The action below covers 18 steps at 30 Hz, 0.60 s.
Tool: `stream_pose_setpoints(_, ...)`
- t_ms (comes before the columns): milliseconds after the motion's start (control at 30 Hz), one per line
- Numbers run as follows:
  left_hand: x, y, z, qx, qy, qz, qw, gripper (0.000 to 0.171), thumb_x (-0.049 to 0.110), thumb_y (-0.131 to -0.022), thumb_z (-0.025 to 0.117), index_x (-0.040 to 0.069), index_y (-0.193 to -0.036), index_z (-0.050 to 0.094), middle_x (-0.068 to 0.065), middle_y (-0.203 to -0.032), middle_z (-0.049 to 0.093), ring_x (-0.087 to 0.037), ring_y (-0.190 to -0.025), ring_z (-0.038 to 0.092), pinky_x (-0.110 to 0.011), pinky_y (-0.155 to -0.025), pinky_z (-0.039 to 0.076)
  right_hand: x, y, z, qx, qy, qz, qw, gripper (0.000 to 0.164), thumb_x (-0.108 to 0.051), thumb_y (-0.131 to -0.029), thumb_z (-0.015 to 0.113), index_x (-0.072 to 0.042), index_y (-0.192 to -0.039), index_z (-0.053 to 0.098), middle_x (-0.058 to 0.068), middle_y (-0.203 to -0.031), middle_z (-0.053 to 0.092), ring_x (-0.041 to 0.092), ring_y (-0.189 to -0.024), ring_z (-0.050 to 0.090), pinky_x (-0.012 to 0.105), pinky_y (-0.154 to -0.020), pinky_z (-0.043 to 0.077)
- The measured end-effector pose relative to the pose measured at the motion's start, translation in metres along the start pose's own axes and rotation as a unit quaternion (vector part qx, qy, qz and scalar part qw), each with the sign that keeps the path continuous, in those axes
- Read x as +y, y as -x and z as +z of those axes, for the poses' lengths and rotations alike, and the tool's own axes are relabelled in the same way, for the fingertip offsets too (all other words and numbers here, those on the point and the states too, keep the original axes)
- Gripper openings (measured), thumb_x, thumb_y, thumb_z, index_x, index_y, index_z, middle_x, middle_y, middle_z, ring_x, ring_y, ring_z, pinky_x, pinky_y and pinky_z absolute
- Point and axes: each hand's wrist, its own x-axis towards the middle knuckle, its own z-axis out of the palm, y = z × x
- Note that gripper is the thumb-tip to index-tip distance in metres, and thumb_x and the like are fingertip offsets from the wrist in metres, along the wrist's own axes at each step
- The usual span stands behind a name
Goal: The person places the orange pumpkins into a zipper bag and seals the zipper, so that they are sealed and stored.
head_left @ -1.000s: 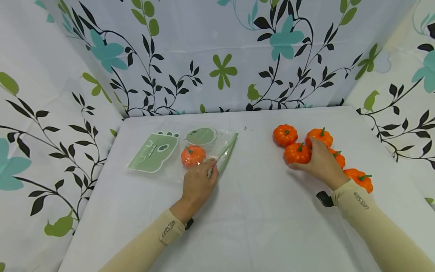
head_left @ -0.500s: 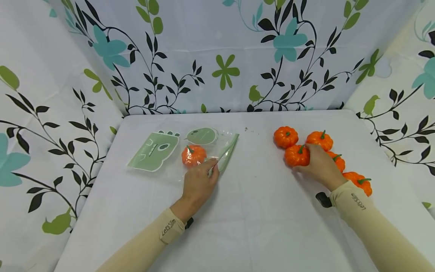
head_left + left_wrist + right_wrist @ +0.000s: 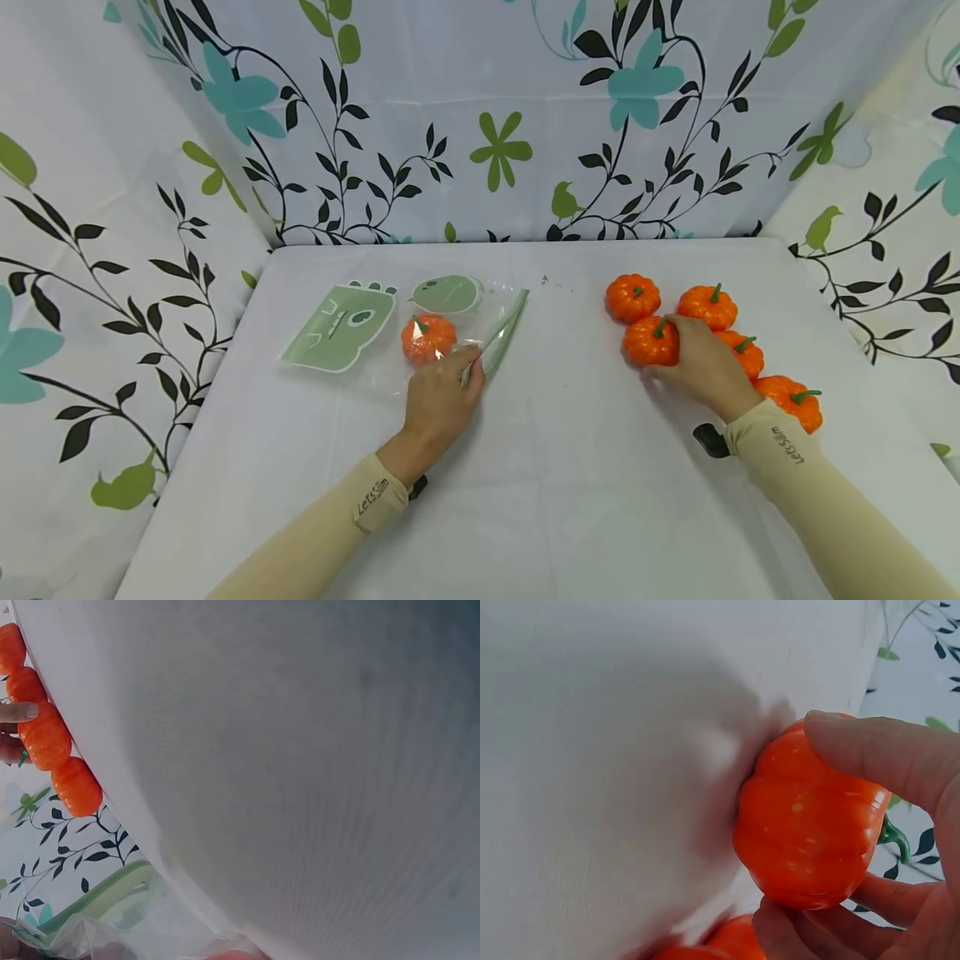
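Note:
A clear plastic bag with green cartoon print lies flat at the left of the table in the head view. Inside it sits one small orange pumpkin. My left hand pinches the bag near its green-edged mouth. At the right, my right hand grips another small pumpkin, the front left one of a cluster. In the right wrist view the thumb lies on one side of this pumpkin, with fingers round the other side and its green stem towards the palm.
Around the right hand are more pumpkins: one behind the gripped one, one at the back right, and two beside the hand and wrist. Patterned cloth hangs at the table's back and sides.
The fingers of my right hand have drawn in towards the thumb around the front left pumpkin, away from the back right one. My left hand keeps its pinch on the bag, nearly still.

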Motion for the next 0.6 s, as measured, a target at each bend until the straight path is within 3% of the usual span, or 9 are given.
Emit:
stream_pose_setpoints(333, 0.002, 0.000, -0.001, -0.002, -0.003, -0.009, 0.9999, 0.020, 0.006, -0.091, 0.069, 0.000, -0.108, 0.078, -0.013, -0.102, 0.076, -0.028, -0.083, 0.075, -0.043, -0.066, 0.060, -0.038, 0.004, 0.006, -0.011, -0.044, -0.051, 0.998, 0.089, -0.029, -0.084, 0.082, 0.003, -0.152, 0.034, 0.026, -0.150, 0.040, 0.044, -0.136, 0.039, 0.063, -0.111, 0.032)
stream_pose_setpoints(600, 0.003, 0.002, -0.001, -0.004, -0.006, -0.012, 0.9999, 0.019, 0.007, -0.092, 0.068, 0.001, -0.107, 0.078, -0.013, -0.098, 0.077, -0.027, -0.075, 0.074, -0.042, -0.061, 0.059, -0.075, -0.001, 0.027, -0.030, -0.094, -0.089, 0.991, 0.087, -0.023, -0.081, 0.085, -0.001, -0.151, 0.038, 0.021, -0.149, 0.043, 0.040, -0.133, 0.045, 0.058, -0.110, 0.037)
